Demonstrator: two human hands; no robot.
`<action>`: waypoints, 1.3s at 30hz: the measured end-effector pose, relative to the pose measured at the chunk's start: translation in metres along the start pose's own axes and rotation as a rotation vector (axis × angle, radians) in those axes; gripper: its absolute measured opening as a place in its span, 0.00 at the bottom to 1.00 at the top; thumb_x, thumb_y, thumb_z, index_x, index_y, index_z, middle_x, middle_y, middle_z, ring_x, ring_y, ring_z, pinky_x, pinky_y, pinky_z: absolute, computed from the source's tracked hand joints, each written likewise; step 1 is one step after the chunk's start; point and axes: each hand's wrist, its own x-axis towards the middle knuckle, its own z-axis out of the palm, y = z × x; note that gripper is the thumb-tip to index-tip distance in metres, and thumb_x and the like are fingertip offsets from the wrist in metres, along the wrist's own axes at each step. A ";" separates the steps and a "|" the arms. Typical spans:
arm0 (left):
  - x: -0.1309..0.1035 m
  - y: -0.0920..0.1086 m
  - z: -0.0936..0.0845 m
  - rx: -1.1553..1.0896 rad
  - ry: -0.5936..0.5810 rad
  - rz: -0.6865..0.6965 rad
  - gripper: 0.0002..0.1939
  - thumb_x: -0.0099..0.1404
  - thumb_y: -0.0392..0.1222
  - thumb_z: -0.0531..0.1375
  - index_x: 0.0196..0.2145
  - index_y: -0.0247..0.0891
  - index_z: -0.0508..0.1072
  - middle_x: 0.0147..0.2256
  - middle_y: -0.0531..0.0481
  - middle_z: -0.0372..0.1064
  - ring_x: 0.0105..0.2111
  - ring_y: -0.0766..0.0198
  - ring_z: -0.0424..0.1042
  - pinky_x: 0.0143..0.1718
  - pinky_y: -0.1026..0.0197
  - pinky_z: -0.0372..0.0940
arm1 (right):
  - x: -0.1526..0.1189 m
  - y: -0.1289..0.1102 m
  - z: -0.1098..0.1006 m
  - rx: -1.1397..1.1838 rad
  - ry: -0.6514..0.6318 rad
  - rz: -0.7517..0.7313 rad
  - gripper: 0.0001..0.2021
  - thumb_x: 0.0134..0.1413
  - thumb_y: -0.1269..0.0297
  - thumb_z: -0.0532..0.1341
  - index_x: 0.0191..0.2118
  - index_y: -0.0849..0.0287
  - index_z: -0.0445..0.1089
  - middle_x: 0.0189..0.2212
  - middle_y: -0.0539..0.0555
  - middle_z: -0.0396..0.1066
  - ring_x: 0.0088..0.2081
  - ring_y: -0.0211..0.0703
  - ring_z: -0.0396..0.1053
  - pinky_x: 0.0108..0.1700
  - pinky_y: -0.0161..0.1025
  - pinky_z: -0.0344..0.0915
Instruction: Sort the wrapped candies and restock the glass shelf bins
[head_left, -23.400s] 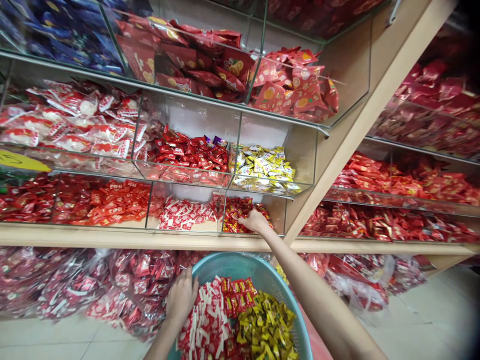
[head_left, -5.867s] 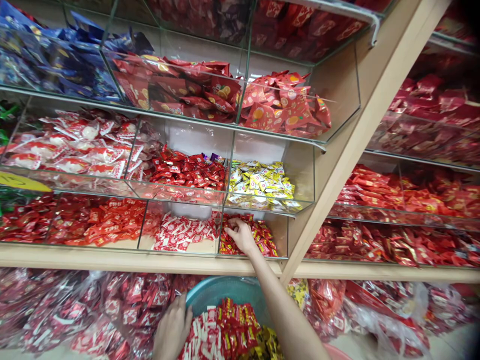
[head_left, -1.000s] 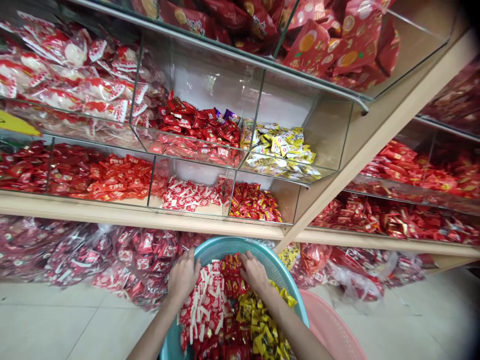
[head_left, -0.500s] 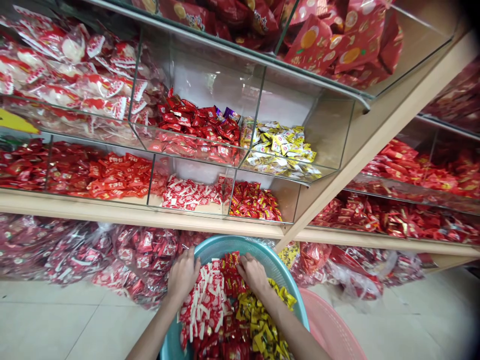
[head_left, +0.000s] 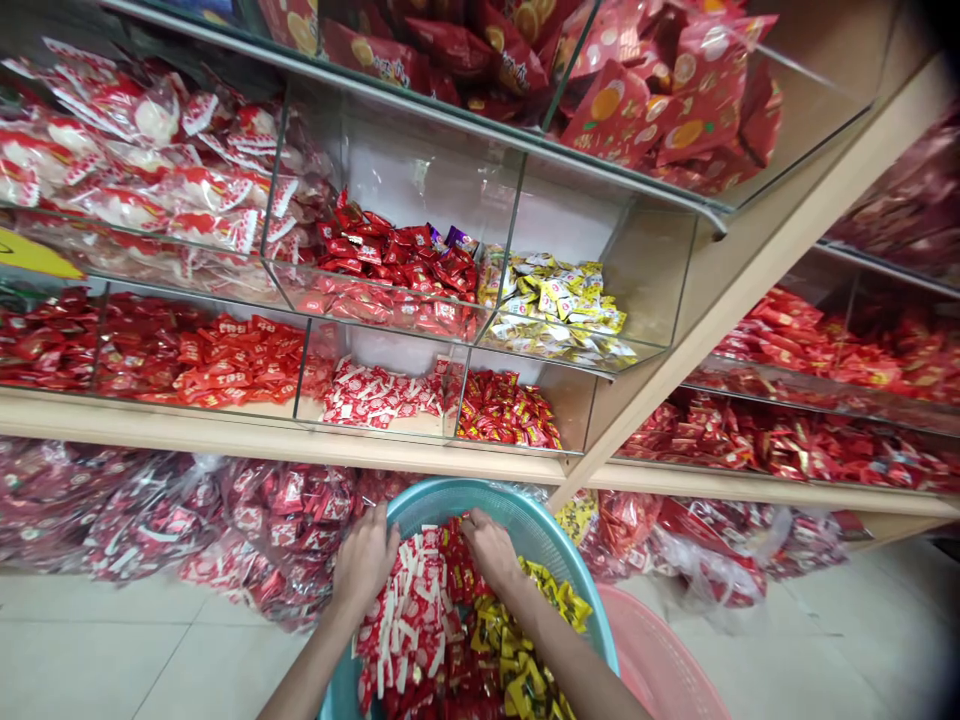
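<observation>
Since the frame half a second ago, the right hand (head_left: 491, 552) shifts slightly left across the red packets (head_left: 459, 568) in the blue-green basket (head_left: 469, 495). Almost six seconds ago I log that same hand inside the lowest shelf bin; now it is down in the basket. I read this as handling at the basket, with the shelf out of reach of both hands.

Left to right:

Far left, bulging plastic bags (head_left: 281, 515) sit below the wooden shelf edge (head_left: 360, 447).

Left hand (head_left: 363, 562): at the basket's left rim, same position as half a second ago. I cannot tell whether it grips the rim or just rests there.

Inside the basket, red-and-white packets (head_left: 411, 610) lie just right of the left hand. The red packets come next, at the far side, beside the red-and-white pile.

Right hand: fingers bent down onto the red packets. I cannot tell if any are pinched; the fingertips are hidden.

Yellow packets (head_left: 493, 622) lie nearer the camera, partly under the right forearm.

Right of the basket: a pink basket (head_left: 664, 650), partly covered by it and touched by neither hand.
</observation>
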 end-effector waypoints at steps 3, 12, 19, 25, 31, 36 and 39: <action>0.001 -0.002 0.003 -0.004 -0.003 0.004 0.23 0.66 0.44 0.42 0.53 0.29 0.61 0.47 0.37 0.67 0.40 0.59 0.71 0.37 0.60 0.65 | -0.005 -0.001 -0.008 0.014 0.025 -0.039 0.10 0.56 0.72 0.50 0.36 0.57 0.69 0.38 0.56 0.67 0.39 0.44 0.67 0.39 0.37 0.61; 0.002 -0.004 0.006 -0.004 0.018 0.015 0.22 0.66 0.43 0.43 0.52 0.30 0.62 0.46 0.38 0.68 0.41 0.59 0.70 0.39 0.60 0.64 | 0.016 -0.006 -0.142 0.270 0.544 -0.321 0.10 0.59 0.67 0.48 0.38 0.59 0.66 0.32 0.54 0.65 0.36 0.40 0.63 0.40 0.36 0.59; 0.001 -0.008 0.009 -0.022 -0.005 0.012 0.23 0.66 0.43 0.41 0.53 0.28 0.60 0.48 0.37 0.66 0.44 0.59 0.69 0.42 0.59 0.64 | 0.095 0.061 -0.165 0.349 0.483 -0.202 0.14 0.45 0.79 0.52 0.37 0.60 0.69 0.36 0.54 0.69 0.40 0.42 0.64 0.46 0.38 0.58; 0.004 -0.011 0.013 0.003 -0.012 0.009 0.24 0.66 0.44 0.40 0.54 0.29 0.60 0.49 0.38 0.66 0.45 0.57 0.69 0.42 0.59 0.64 | 0.102 0.070 -0.146 0.393 0.435 -0.144 0.13 0.42 0.71 0.58 0.38 0.59 0.70 0.37 0.53 0.71 0.40 0.43 0.64 0.44 0.38 0.59; 0.005 -0.009 0.011 -0.023 0.002 0.013 0.23 0.66 0.44 0.41 0.53 0.31 0.60 0.48 0.38 0.66 0.44 0.58 0.69 0.41 0.59 0.64 | 0.103 0.070 -0.146 0.400 0.304 -0.072 0.14 0.42 0.66 0.61 0.39 0.58 0.72 0.36 0.53 0.73 0.38 0.43 0.65 0.40 0.35 0.58; 0.005 -0.008 0.010 -0.010 -0.020 0.003 0.24 0.66 0.43 0.40 0.54 0.30 0.58 0.49 0.38 0.66 0.45 0.57 0.69 0.41 0.59 0.64 | 0.104 0.069 -0.147 0.415 0.259 -0.048 0.16 0.40 0.61 0.63 0.40 0.59 0.71 0.31 0.50 0.71 0.31 0.38 0.65 0.32 0.32 0.56; 0.005 -0.009 0.011 0.004 -0.020 0.002 0.23 0.65 0.43 0.40 0.54 0.31 0.59 0.48 0.39 0.66 0.47 0.58 0.68 0.42 0.59 0.64 | 0.102 0.069 -0.146 0.378 0.283 -0.044 0.12 0.41 0.59 0.62 0.35 0.58 0.73 0.30 0.50 0.71 0.32 0.38 0.64 0.33 0.33 0.56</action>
